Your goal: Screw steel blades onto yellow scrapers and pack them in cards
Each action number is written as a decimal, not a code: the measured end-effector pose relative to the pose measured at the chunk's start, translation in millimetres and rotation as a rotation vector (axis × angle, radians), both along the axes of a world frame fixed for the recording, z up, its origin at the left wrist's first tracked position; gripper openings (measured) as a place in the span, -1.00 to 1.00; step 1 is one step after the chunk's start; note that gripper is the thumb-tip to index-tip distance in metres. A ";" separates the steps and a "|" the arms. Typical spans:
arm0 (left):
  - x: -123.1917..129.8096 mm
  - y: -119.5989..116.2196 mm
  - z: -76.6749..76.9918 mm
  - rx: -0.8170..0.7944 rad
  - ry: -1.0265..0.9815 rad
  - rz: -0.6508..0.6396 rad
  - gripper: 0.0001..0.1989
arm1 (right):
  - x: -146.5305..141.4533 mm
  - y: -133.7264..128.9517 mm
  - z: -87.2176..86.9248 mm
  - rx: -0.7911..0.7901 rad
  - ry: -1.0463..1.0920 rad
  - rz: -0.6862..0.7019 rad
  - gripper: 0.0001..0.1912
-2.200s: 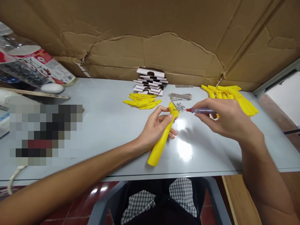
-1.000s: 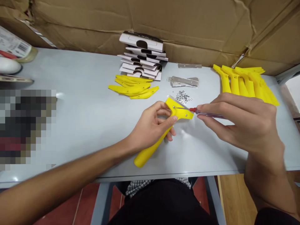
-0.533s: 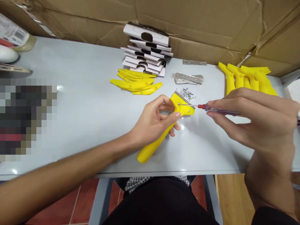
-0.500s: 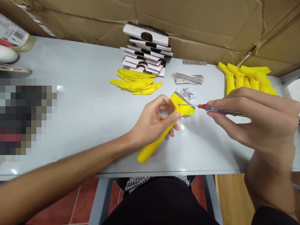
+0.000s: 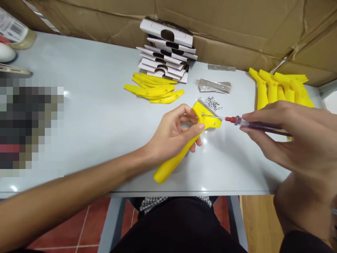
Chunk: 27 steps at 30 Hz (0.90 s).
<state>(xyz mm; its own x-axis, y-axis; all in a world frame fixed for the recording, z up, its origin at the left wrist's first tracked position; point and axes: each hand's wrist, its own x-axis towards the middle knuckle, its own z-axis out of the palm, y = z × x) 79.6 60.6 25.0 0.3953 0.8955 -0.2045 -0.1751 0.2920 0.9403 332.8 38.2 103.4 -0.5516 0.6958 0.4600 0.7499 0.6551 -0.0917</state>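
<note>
While still keeping screwdriver (image 5: 230, 119) at left screw (image 5: 202, 114) in head view, pinching it in right hand (image 5: 302, 137); clasping yellow scraper (image 5: 173, 163) in left hand (image 5: 175, 135), above tabletop (image 5: 100, 105), near loose fasteners (image 5: 212, 104); seemingly working same screw.

The left arm (image 5: 79, 196) is reached in from 8 o'clock, bare, its wrist held nearly straight; the left hand (image 5: 171, 137) is closed in a grip near the centre, its thumb (image 5: 196, 130) laid on top and aimed towards 2 o'clock, its other fingers curled around and partly hidden. The right hand (image 5: 297, 137) is held at 3 o'clock, cut off by the edge of view; its thumb and forefinger are pinched and pointed towards 9 o'clock; the right forearm (image 5: 300, 207) is brought up from 5 o'clock, its lower end covered by a sleeve (image 5: 302, 242).
</note>
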 end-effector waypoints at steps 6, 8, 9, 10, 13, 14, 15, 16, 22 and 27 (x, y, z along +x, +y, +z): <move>-0.7 0.8 1.7 -0.007 -0.003 -0.011 -0.69 | 0.8 2.2 -1.4 -0.001 0.011 0.025 -0.79; -0.8 0.9 2.1 -0.003 -0.003 -0.010 -0.70 | 1.5 3.0 -3.0 0.021 0.005 0.031 -0.78; -0.8 1.0 2.2 -0.001 -0.001 -0.010 -0.71 | 1.8 3.3 -3.7 0.035 0.001 0.028 -0.77; -0.8 1.0 2.3 0.000 0.004 -0.009 -0.71 | 2.2 3.4 -4.2 0.047 0.002 0.021 -0.76; -0.8 1.0 2.1 0.008 0.016 -0.012 -0.72 | 3.1 2.3 -3.8 0.037 -0.008 0.012 -0.70; -0.8 1.0 1.8 0.012 0.019 -0.015 -0.72 | 3.3 1.5 -3.1 0.022 -0.018 0.009 -0.66; -0.8 1.0 1.5 0.016 0.021 -0.017 -0.72 | 3.5 0.7 -2.4 0.000 -0.034 0.006 -0.63; -0.7 1.0 1.1 0.020 0.022 -0.018 -0.71 | 3.5 -0.2 -1.7 -0.024 -0.052 0.002 -0.60; 0.6 1.2 -0.2 0.029 0.021 -0.014 -0.68 | 0.3 -3.9 -2.5 -0.054 0.008 0.048 -0.63; 0.4 1.3 1.8 0.009 0.026 -0.012 -0.64 | -2.6 -2.5 -3.9 -0.046 0.015 0.024 -0.59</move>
<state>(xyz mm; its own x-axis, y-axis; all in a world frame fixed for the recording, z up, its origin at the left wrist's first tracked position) 80.0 61.9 26.8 0.4008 0.8925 -0.2067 -0.1467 0.2853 0.9472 330.2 35.7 99.5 -0.5617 0.7029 0.4364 0.7322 0.6679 -0.1333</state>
